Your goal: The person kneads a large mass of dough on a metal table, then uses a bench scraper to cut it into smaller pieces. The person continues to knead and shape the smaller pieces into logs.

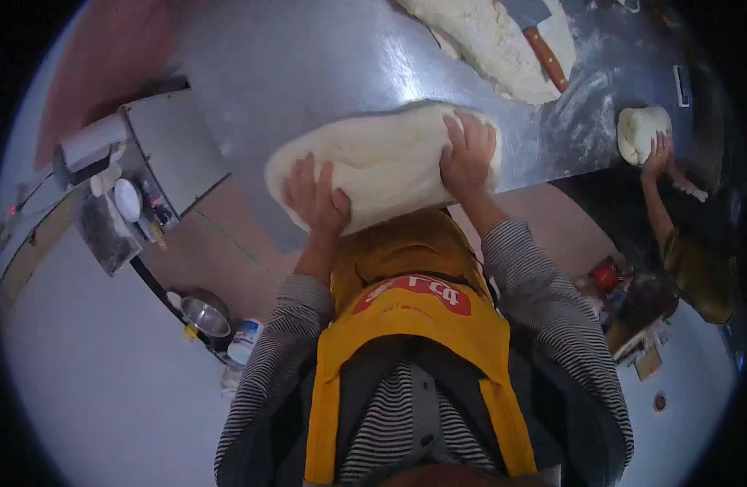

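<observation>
A large slab of pale dough (389,161) lies on the metal worktop (276,73), close to its near edge. My left hand (317,192) rests on the left end of the dough, fingers spread. On its right end lies my right hand (470,152), also with fingers apart and palm down. Neither hand is closed around the dough. Beyond it, at the top, is a rougher, longer mass of dough (489,49). A cleaver with a wooden handle (545,59) lies on that mass, its blade partly cut off by the picture's rim.
At the right, a co-worker's hand (657,155) touches a smaller dough piece (642,134) near loose flour (583,115). A pale box-like unit (175,149) adjoins the worktop at left. Lower left are a metal bowl (206,316) and a white tub (244,342).
</observation>
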Demonstrator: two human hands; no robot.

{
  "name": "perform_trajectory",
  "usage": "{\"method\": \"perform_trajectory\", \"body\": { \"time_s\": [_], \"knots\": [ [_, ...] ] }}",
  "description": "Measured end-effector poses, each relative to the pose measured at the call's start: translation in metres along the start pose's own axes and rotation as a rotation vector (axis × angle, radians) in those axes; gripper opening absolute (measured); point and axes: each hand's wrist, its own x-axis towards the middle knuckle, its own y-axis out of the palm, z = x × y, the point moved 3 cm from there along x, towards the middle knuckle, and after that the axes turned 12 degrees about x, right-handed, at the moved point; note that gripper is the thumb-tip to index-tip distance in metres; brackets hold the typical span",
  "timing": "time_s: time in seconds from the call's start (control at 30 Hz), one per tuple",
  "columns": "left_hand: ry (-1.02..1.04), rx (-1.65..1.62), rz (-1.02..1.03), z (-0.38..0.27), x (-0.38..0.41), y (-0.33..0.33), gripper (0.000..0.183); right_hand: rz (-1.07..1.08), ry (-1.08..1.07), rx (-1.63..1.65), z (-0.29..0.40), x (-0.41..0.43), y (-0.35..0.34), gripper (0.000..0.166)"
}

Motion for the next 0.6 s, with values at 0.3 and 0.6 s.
{"method": "perform_trajectory", "body": {
  "time_s": [0.3, 0.6],
  "knots": [
    [0.026, -0.017, -0.158, 0.031, 0.105, 0.045, 0.032, -0.005, 0.002, -0.176, -0.03, 0.094, 0.036, 0.026],
    [-0.023, -0.043, 0.497, 0.054, 0.134, 0.045, 0.034, 0.425, 0.339, 0.52, -0.061, 0.135, 0.026, 0.037]
  ]
}}
